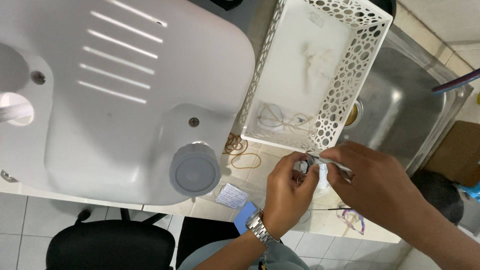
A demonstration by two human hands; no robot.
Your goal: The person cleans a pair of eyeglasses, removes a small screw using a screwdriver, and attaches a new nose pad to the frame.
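Pinching a small clear bag (320, 175) between left hand (290, 192) and right hand (372, 182), both closed on it; finished bundles lie in the basket (350, 95), loose bands (240, 150) remain on the worktop (260, 172)

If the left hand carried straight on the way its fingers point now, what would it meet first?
Most likely the near perforated wall of the white plastic basket, just beyond the fingertips of the left hand, which point up the picture. Height is unclear, so the hand might pass beneath it.

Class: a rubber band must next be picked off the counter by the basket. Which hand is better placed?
Left, probably. The left hand lies nearer the rubber bands; the right hand pinches a thin white piece.
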